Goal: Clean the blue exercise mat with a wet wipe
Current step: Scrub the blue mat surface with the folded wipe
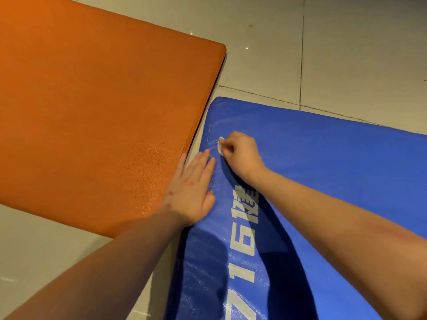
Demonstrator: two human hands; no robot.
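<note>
The blue exercise mat (323, 181) lies flat on the tiled floor (346, 54), its left edge just beside the orange mat (92, 112). The right hand (240, 155) grips a small bunched wet wipe (220, 145), fingers curled round it, and presses it onto the blue mat near the far left corner, close to the stitched seam (209, 135) along that edge. Bunching the wipe appears to concentrate pressure on a small patch. The left hand (191, 190) lies flat with fingers straight, holding nothing; it rests across the blue mat's left edge, probably to steady the mat against the rubbing. White lettering (245, 227) runs along the mat nearer the person.
</note>
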